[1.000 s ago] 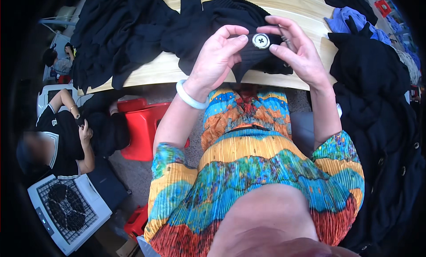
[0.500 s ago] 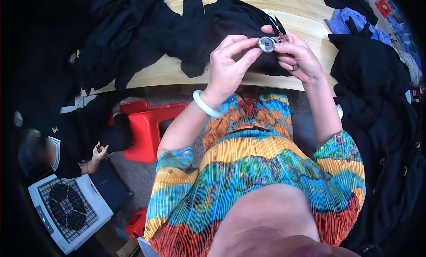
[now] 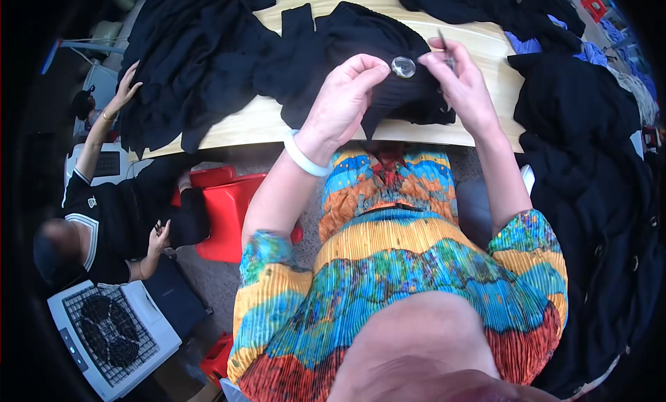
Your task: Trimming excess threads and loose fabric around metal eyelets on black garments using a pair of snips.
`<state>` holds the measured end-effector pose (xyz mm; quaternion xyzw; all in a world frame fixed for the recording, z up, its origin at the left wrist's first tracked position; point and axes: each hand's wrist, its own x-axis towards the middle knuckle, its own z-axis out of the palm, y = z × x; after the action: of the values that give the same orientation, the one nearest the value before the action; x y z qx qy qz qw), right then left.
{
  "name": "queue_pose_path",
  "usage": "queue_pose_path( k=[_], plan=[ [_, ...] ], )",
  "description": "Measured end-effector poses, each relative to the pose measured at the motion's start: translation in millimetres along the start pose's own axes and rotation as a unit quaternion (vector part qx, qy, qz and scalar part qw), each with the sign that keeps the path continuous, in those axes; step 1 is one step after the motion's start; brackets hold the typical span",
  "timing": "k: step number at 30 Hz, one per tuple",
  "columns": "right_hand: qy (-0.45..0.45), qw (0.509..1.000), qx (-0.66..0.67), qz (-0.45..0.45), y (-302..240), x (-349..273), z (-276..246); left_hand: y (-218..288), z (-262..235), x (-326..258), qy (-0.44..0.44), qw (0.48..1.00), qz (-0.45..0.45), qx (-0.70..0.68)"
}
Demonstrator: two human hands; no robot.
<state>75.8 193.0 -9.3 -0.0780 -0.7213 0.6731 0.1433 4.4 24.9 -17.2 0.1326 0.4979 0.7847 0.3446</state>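
Note:
Between the thumb and forefinger of my left hand (image 3: 347,97) a round button (image 3: 403,67) is pinched by its edge, tilted and catching the light. My right hand (image 3: 463,88), a little to the right of the button and apart from it, is closed around slim dark thread snips (image 3: 446,48). Their pointed end sticks up past my fingers. Whether a thread runs between my two hands I cannot tell. Below them a black knitted garment (image 3: 368,38) lies on the light wooden table (image 3: 475,41).
More black garments (image 3: 201,69) heap up on the table's left, and others (image 3: 583,124) hang at the right. At left a co-worker (image 3: 118,208) sits beside a red stool (image 3: 232,215), one arm raised to the heap. A white fan unit (image 3: 114,332) stands lower left.
My right hand has come away from the button and moved slightly right with the snips. The button has tipped over in my left hand. The co-worker's arm has risen toward the garments.

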Motion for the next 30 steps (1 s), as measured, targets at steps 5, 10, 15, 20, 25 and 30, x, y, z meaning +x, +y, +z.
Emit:
queue_pose_path(
  k=[5, 10, 15, 20, 25, 30],
  plan=[
    [-0.074, 0.997, 0.022, 0.016, -33, -35, 0, 3, 5, 3, -0.027, 0.997, 0.045, -0.051],
    [-0.164, 0.976, 0.080, 0.116, -22, -34, 4, 5, 15, 5, -0.054, 0.996, 0.060, -0.030],
    [-0.174, 0.966, 0.132, 0.136, -17, -30, 1, 5, 16, 1, -0.057, 0.996, 0.069, -0.003],
    [-0.173, 0.962, 0.157, 0.139, -13, -31, 1, 1, 20, -3, -0.027, 0.992, 0.115, 0.043],
    [-0.162, 0.964, 0.159, 0.142, -14, -29, 3, 3, 22, -7, -0.020, 0.989, 0.117, 0.091],
    [-0.160, 0.962, 0.167, 0.147, -12, -26, 3, 2, 21, -6, -0.027, 0.986, 0.121, 0.113]
  ],
)
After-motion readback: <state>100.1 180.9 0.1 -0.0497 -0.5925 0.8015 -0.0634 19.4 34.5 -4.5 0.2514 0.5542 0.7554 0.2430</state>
